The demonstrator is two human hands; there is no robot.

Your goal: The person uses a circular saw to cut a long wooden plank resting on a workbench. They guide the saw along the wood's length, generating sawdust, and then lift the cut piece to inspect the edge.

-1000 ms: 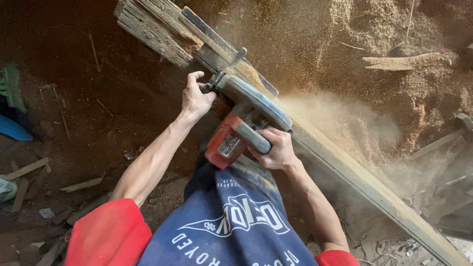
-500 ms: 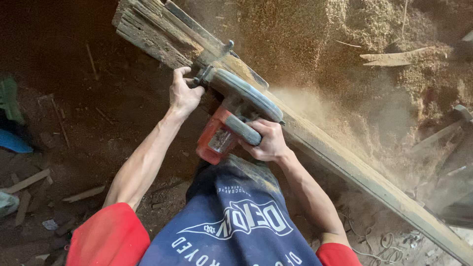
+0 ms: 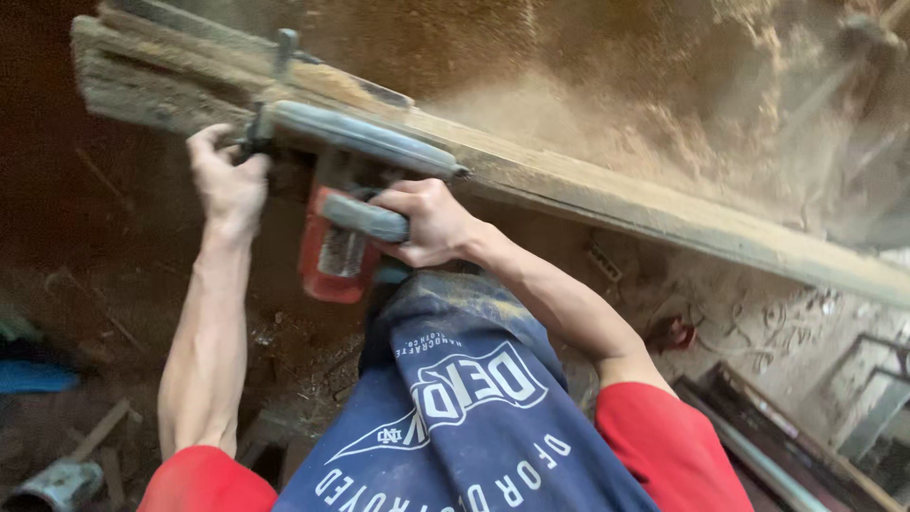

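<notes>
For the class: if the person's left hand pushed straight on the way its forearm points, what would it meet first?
The left hand points up toward the long wooden plank. Past the power tool's front grip it already holds, it would probably meet the plank's end first, though depth is unclear.

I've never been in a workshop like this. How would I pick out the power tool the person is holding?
Find the long grey wooden plank crossing the picture. Near its left end, both hands grip the power tool: the left hand its front, the right hand its grey handle. Its red body below the plank is what marks it out.
</notes>
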